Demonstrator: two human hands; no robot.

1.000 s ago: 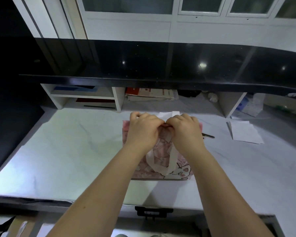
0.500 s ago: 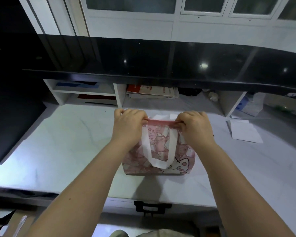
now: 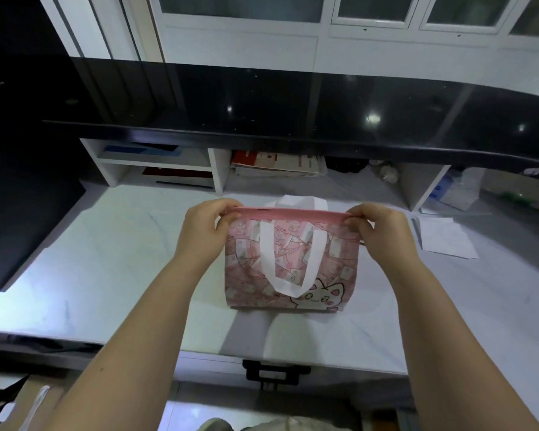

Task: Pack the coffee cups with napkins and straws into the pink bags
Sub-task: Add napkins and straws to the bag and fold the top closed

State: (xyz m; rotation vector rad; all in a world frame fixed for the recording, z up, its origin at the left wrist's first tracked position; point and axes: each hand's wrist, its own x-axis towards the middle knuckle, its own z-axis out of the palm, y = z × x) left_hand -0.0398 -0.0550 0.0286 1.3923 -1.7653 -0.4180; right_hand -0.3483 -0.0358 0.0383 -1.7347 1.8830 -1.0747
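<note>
A pink bag (image 3: pixel 330 262) printed with a white cat and white strap handles stands upright on the white counter (image 3: pixel 112 259), in front of me at the middle. My left hand (image 3: pixel 204 231) pinches the left end of its pink top rim. My right hand (image 3: pixel 378 230) pinches the right end. The rim is stretched flat between them, so the mouth looks closed. One white handle hangs down the front, the other sticks up behind the rim. No cup, napkin or straw shows; the bag's inside is hidden.
White paper sheets (image 3: pixel 445 241) lie on the counter to the right. Cubby shelves with papers (image 3: pixel 277 163) run along the back under a black ledge (image 3: pixel 293 119). A dark panel (image 3: pixel 19 213) stands at the left. A black latch (image 3: pixel 276 371) sits below the front edge.
My hands started together at the middle of the bag's top and slid apart to its two ends. The bag rose from lying flatter to standing upright with its rim pulled straight.
</note>
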